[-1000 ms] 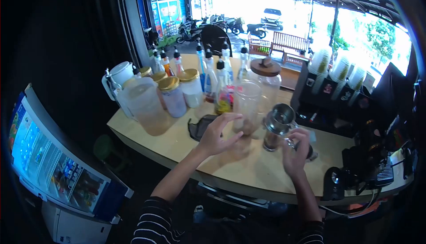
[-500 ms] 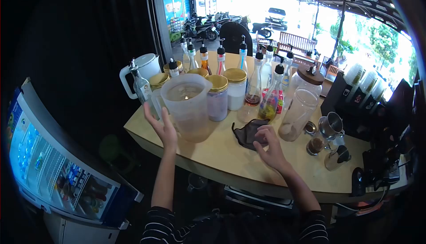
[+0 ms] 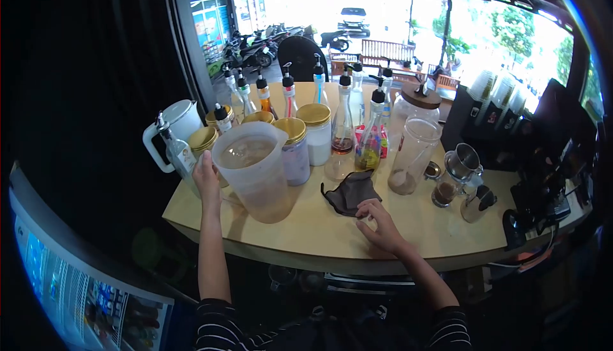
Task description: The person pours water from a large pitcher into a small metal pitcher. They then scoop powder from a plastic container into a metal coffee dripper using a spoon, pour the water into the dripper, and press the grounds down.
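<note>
On the counter [image 3: 313, 239], labels [image 3: 186, 157] are blurred; the pitcher [image 3: 258, 182] is gripped by the left hand [image 3: 207, 177], the right hand [image 3: 382, 229] loosely spread.

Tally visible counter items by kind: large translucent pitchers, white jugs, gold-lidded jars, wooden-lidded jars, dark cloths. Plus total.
Large translucent pitcher: 1
White jug: 1
Gold-lidded jars: 5
Wooden-lidded jar: 1
Dark cloth: 1
Total: 9

Left hand [image 3: 206, 177] grips pitcher [image 3: 257, 182]; right hand [image 3: 381, 228] beside cloth [image 3: 352, 194].
</note>
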